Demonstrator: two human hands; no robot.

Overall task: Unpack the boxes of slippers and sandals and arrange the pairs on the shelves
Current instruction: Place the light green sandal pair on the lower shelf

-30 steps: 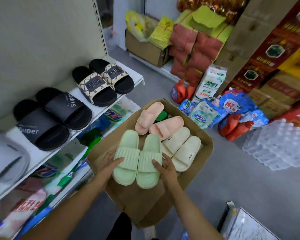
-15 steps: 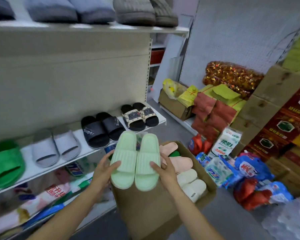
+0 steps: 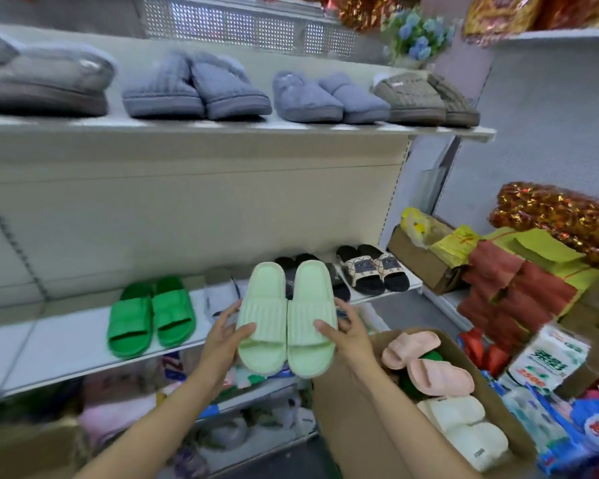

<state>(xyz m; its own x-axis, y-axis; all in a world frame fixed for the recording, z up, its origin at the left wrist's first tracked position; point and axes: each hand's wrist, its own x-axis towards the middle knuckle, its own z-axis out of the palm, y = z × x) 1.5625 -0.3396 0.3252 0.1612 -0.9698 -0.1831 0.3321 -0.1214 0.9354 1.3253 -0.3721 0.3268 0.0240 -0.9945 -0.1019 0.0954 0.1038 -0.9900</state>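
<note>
I hold a pair of pale green slides (image 3: 286, 319) side by side in the air, in front of the middle shelf (image 3: 66, 350). My left hand (image 3: 227, 335) grips the left slide's outer edge, thumb on top. My right hand (image 3: 343, 331) grips the right slide the same way. Below right, the open cardboard box (image 3: 360, 426) holds a pink pair (image 3: 426, 364) and a cream pair (image 3: 464, 430). On the middle shelf stand a bright green pair (image 3: 151, 314), a black pair partly hidden behind the held slides, and a patterned black pair (image 3: 372, 267).
The top shelf (image 3: 239, 127) carries several grey and blue plush slippers. Packaged goods fill the lowest shelf. To the right are cardboard boxes (image 3: 426, 261), red and yellow paper stacks (image 3: 519, 274) and detergent bags (image 3: 547, 364) on the floor.
Both hands have lifted the pale green pair out of the box and up to the middle shelf's height. My view has tilted up, so the top shelf now shows.
</note>
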